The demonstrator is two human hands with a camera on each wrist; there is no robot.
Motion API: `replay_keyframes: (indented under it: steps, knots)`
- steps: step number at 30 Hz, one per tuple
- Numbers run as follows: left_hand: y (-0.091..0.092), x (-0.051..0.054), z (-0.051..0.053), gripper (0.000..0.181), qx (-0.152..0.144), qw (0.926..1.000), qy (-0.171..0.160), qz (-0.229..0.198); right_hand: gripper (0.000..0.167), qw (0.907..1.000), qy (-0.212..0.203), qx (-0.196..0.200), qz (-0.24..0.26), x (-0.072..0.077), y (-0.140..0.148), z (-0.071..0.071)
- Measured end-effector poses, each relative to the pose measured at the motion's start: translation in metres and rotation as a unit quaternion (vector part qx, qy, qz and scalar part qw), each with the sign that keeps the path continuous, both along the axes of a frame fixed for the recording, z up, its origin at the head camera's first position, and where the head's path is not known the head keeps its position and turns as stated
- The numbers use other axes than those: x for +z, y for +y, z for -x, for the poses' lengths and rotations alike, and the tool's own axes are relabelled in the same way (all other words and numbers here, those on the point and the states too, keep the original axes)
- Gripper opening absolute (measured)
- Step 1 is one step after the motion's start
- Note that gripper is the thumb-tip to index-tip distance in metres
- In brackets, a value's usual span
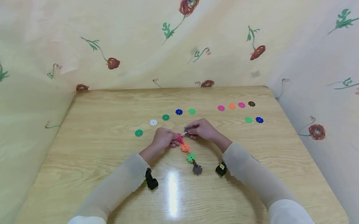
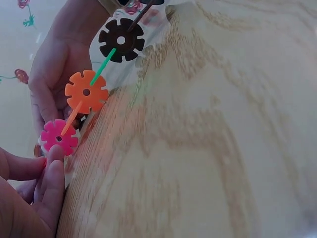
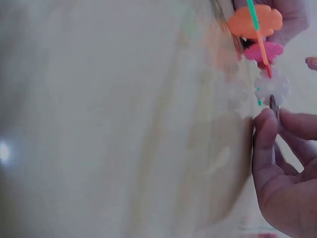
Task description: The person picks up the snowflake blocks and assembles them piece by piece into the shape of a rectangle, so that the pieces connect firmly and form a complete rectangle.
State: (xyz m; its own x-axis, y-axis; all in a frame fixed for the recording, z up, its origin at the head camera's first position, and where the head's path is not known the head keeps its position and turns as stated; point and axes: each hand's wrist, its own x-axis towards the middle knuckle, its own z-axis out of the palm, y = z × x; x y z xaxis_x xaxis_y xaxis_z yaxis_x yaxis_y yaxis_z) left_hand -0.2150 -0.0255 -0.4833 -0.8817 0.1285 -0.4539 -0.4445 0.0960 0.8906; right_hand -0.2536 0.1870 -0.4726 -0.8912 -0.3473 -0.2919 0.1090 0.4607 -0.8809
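Observation:
Near the table's middle, a chain of notched plastic interlocking discs hangs between my hands and trails toward me. My left hand (image 1: 163, 139) pinches the chain at a pink disc (image 2: 68, 144). After it come an orange disc (image 2: 78, 95), a green disc (image 1: 190, 157) and dark brown discs, one of them (image 1: 197, 169) at the near end. On the far side of the pink disc stands a white disc (image 3: 280, 89). Between thumb and fingers, my right hand (image 1: 203, 130) pinches another dark brown disc (image 3: 275, 106), its edge at the white disc; whether they interlock I cannot tell.
Loose discs lie across the back of the wooden table (image 1: 104, 113): green (image 1: 139, 133), white (image 1: 153, 122) and blue (image 1: 178, 111) ones on the left, pink (image 1: 221, 108), orange (image 1: 232, 106) and brown (image 1: 252, 103) ones on the right. Flower-patterned cloth (image 1: 143, 41) stands behind.

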Motion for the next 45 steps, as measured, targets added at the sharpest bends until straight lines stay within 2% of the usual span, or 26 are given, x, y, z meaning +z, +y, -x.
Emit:
replay_keyframes:
  steps: [4, 8, 10, 12, 14, 15, 18, 23, 29, 32, 34, 37, 39, 42, 45]
  knots:
    - [-0.006, -0.004, -0.005, 0.014, -0.003, 1.0000, 0.002, -0.003, 0.036, 0.9985, 0.028, -0.001, -0.047, 0.006, 0.018, 0.004]
    - [-0.010, -0.007, -0.009, 0.016, -0.008, 0.9999, 0.008, -0.001, 0.034, 0.9895, 0.073, -0.012, -0.124, 0.017, 0.066, 0.011]
    - [-0.011, -0.008, -0.009, 0.016, -0.007, 0.9998, 0.016, -0.003, 0.033, 0.9752, 0.114, -0.012, -0.189, 0.024, 0.094, 0.015]
    - [-0.011, -0.008, -0.008, 0.016, -0.007, 0.9997, 0.023, -0.006, 0.033, 0.9545, 0.151, -0.015, -0.257, 0.030, 0.121, 0.019]
    - [-0.012, -0.007, -0.006, 0.016, -0.007, 0.9996, 0.025, -0.006, 0.034, 0.9331, 0.169, -0.018, -0.317, 0.035, 0.143, 0.021]
    - [-0.012, -0.007, -0.006, 0.016, -0.007, 0.9996, 0.025, -0.005, 0.034, 0.9258, 0.172, -0.019, -0.336, 0.036, 0.152, 0.022]
    - [-0.013, -0.005, -0.005, 0.016, -0.009, 0.9997, 0.021, -0.002, 0.039, 0.9151, 0.150, -0.028, -0.373, 0.036, 0.171, 0.021]
    - [-0.011, -0.003, -0.005, 0.015, -0.013, 0.9998, 0.015, -0.007, 0.048, 0.9032, 0.117, -0.041, -0.411, 0.034, 0.184, 0.016]
    - [-0.010, -0.002, -0.005, 0.015, -0.014, 0.9997, 0.016, -0.008, 0.041, 0.9068, 0.116, -0.037, -0.403, 0.031, 0.181, 0.018]
    - [-0.009, -0.002, -0.004, 0.014, -0.013, 0.9996, 0.026, -0.003, 0.031, 0.9161, 0.126, -0.033, -0.379, 0.028, 0.174, 0.021]
    - [-0.008, -0.003, -0.003, 0.014, -0.014, 0.9995, 0.027, -0.004, 0.024, 0.9269, 0.134, -0.031, -0.349, 0.024, 0.165, 0.022]
    - [-0.007, -0.003, -0.003, 0.014, -0.021, 0.9995, 0.024, -0.009, 0.018, 0.9449, 0.151, -0.015, -0.290, 0.017, 0.146, 0.021]
    - [-0.006, -0.003, -0.003, 0.014, -0.022, 0.9995, 0.018, -0.016, 0.014, 0.9527, 0.163, 0.005, -0.256, 0.012, 0.127, 0.018]
    - [-0.005, -0.002, -0.003, 0.013, -0.020, 0.9995, 0.012, -0.021, 0.009, 0.9577, 0.187, 0.037, -0.216, 0.008, 0.098, 0.012]
    - [-0.004, -0.001, -0.003, 0.012, -0.020, 0.9996, 0.011, -0.018, 0.005, 0.9565, 0.210, 0.059, -0.194, 0.006, 0.073, 0.007]
